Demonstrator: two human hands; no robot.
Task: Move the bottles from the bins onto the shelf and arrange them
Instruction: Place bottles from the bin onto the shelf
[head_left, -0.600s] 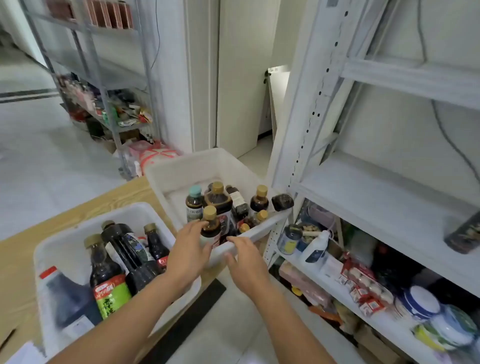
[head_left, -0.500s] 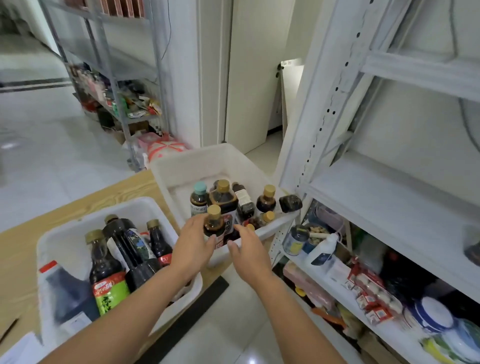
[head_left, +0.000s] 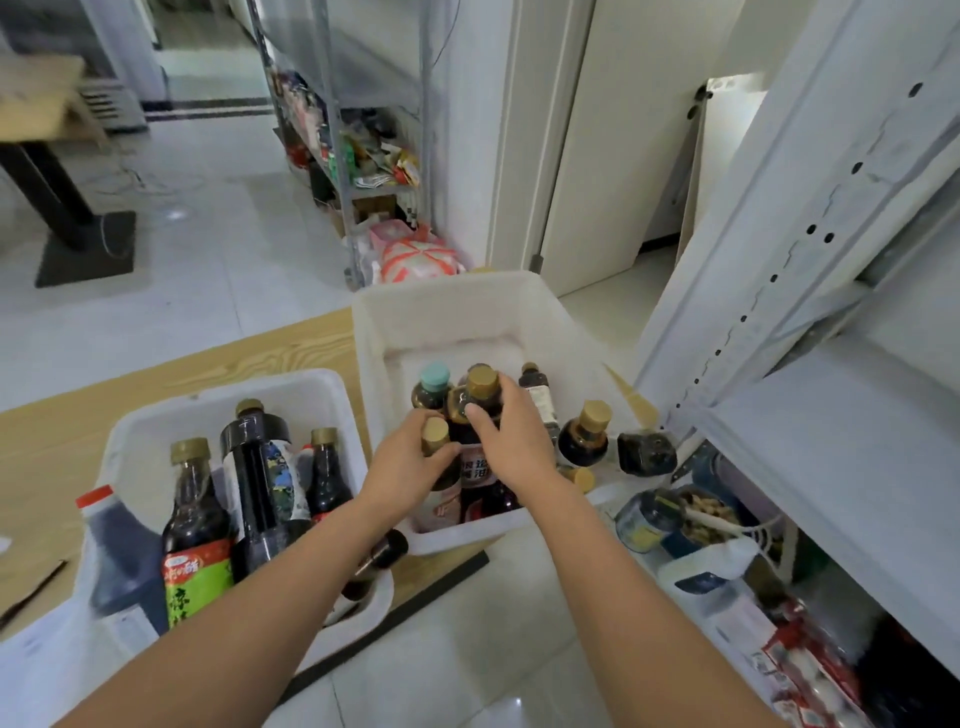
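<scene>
Your left hand (head_left: 402, 466) hides the neck of the small bottle (head_left: 435, 434); your right hand (head_left: 514, 441) covers the shoulder of the big bottle (head_left: 482, 381). At 8 o'clock your forearm (head_left: 249, 597) masks the near wall of the left bin (head_left: 156, 436). At 4 o'clock the packets (head_left: 810, 670) blur and run off-frame.

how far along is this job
Done: no bottle shows on the visible white metal shelf. In hand: left hand grips a small gold-capped dark bottle, right hand a bigger one, both in the far white plastic bin. Left: other bottles there and in the near white bin.

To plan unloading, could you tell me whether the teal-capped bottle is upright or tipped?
Upright: the teal-capped bottle stands cap up in the far bin.
</scene>
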